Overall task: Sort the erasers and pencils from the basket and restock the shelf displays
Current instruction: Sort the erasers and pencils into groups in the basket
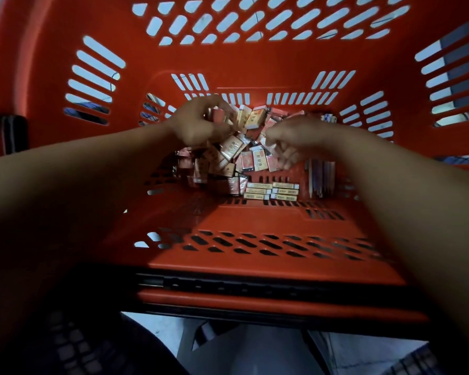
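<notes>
Left grip [198,123] is a smear, fingers bunched over the erasers [241,150]; whether it pinches one, can't tell. Right grip [290,142] is blurred too, its fingertips lost against the pile and covering part of it. Wrapper print is too small to read. The pencils [321,180] are a soft streak, count unclear. The basket [255,63] is cut off at the top and both sides.
</notes>
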Demonstrator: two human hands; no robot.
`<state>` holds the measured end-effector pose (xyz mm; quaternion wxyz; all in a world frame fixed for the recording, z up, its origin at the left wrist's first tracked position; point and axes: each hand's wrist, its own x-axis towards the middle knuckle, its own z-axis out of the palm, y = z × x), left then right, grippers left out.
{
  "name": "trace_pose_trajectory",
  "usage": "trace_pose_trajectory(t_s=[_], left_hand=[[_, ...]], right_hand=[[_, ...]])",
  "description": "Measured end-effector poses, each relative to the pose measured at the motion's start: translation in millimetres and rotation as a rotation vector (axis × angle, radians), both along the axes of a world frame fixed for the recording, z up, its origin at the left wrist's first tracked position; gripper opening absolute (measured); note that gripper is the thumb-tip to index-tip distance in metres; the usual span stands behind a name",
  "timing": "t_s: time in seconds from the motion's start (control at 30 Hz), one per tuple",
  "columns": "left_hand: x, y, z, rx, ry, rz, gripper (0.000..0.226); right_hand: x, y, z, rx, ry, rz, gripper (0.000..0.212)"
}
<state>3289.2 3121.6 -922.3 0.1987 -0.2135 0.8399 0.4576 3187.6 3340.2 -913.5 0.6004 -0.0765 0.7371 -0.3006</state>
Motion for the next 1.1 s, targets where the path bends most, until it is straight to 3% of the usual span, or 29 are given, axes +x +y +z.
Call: trace_pose_trajectory(t_s=[0.23,0.57,0.73,0.9,1.1], left_hand=[[3,4,5,-0.076,0.058,0.061,0.025],[4,0,12,-0.608,0.200,-0.286,0.023],[3,36,18,-0.478,0.365,-0.620,0.033],[15,74,-10,-0.373,0.280,-0.631,0.034],[29,82,-27,-0.351,0.296,-0.699,0.031]], right_hand=[[-3,10,-14,0.202,0.028,0.086,0.040],[6,13,-4,0.311,0.149,0.182,0.068],[10,12,-7,0.332,0.223,0.250,0.072],[14,15,-16,0.334,0.250,0.284,0.056],[16,17,-22,0.354,0.249,0.295,0.061]])
